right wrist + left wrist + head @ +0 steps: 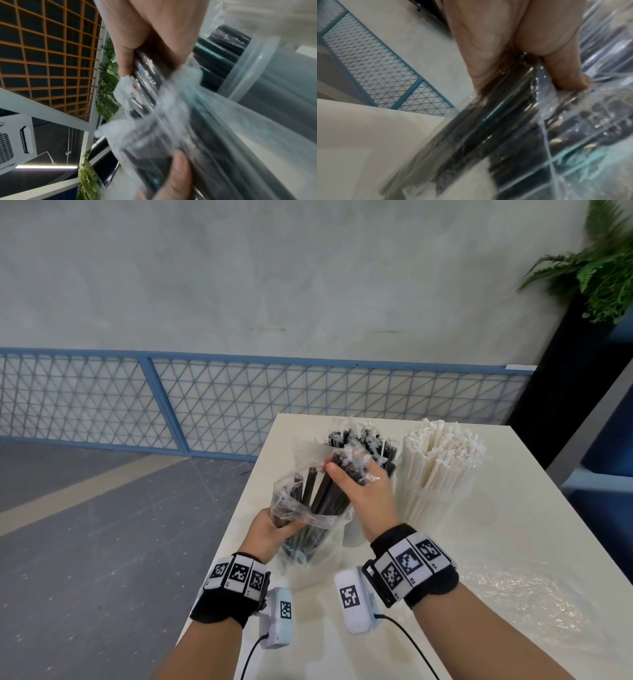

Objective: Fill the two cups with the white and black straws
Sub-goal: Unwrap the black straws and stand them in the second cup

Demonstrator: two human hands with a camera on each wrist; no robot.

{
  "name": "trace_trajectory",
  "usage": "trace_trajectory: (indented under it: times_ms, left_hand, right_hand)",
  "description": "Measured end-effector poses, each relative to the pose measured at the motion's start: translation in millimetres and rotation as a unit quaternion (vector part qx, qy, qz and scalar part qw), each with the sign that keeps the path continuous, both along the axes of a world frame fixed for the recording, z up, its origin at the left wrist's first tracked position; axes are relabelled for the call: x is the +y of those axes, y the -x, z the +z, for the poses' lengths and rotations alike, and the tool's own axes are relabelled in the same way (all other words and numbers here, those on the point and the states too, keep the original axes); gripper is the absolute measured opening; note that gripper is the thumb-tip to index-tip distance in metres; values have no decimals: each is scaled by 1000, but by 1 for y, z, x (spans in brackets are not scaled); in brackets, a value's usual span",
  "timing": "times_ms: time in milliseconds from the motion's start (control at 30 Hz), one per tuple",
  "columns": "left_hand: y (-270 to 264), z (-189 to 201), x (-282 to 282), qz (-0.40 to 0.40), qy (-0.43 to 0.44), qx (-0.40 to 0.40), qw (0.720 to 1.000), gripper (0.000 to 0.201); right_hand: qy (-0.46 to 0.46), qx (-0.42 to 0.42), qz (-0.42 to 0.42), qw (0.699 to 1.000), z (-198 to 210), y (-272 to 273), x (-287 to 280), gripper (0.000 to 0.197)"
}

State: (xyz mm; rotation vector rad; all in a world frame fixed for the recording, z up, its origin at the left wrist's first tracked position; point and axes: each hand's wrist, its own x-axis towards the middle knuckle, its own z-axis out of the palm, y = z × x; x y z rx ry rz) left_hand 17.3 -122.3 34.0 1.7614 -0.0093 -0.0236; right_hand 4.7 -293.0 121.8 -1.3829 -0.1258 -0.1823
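On the white table (479,542) stand two clear cups. One holds white straws (442,460); the other (254,70) holds black straws (383,446) and stands just behind my hands. My left hand (284,529) grips the lower part of a clear plastic bag (308,518) of wrapped black straws, thumb (566,70) pressed on the film. My right hand (349,470) is curled round a bunch of black straws (325,494) sticking out of the bag's open top, right in front of the black-straw cup. The bag's bottom is hidden by my left hand.
The table's left edge runs just beside my left wrist, with grey floor below. A blue mesh fence (239,402) lines the wall behind. A plant on a dark stand (603,258) is at the far right. Crinkled clear film seems to lie on the table's right (520,590).
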Motion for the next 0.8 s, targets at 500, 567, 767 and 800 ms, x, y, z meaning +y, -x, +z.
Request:
trace_trajectory:
  times_ms: [500, 567, 767, 800]
  left_hand:
    - [1, 9, -7, 15, -38, -28, 999, 7]
    - [-1, 12, -10, 16, -37, -33, 999, 7]
    - [-1, 14, -8, 34, -14, -32, 999, 13]
    - [-1, 14, -9, 35, -9, -30, 999, 13]
  right_hand:
    - [-59, 58, -70, 994, 8, -15, -19, 25]
    - [-43, 44, -50, 997, 7, -9, -14, 16]
    - [-124, 47, -64, 989, 18, -10, -19, 8]
    - [-147, 43, -73, 985, 20, -11, -21, 8]
